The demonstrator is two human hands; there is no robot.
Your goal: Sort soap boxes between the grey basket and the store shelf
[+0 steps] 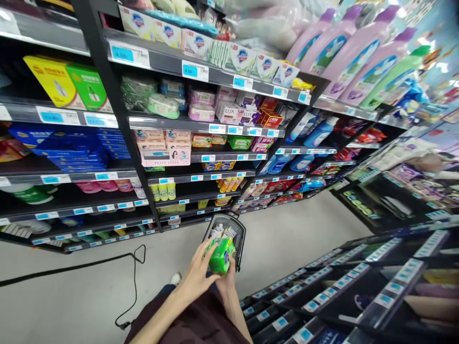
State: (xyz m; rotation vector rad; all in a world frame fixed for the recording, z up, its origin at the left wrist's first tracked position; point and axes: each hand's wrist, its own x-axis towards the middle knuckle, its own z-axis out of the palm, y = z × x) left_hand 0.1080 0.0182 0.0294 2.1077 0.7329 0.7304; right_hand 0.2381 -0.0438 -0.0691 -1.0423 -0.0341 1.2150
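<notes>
Between my two hands is a bright green soap pack (221, 255) with a blue label on its front and a bit of yellow. My left hand (198, 267) grips its left side, fingers over the top and thumb along the lower edge. From the right and below, my right hand (227, 281) supports it, with some fingers hidden behind the pack. Just beyond the pack, a dark shopping basket (241, 239) stands on the floor, holding several small light-coloured packages (228, 232). The pack covers part of the basket.
Shelves of boxed soaps (229, 112) rise ahead, with pink-purple detergent bottles (355, 57) at upper right. Another shelf unit (344, 286) lines the right side. A black cable (71, 268) lies across the grey floor (287, 239) at left. My shoe (175, 278) shows beside my left arm.
</notes>
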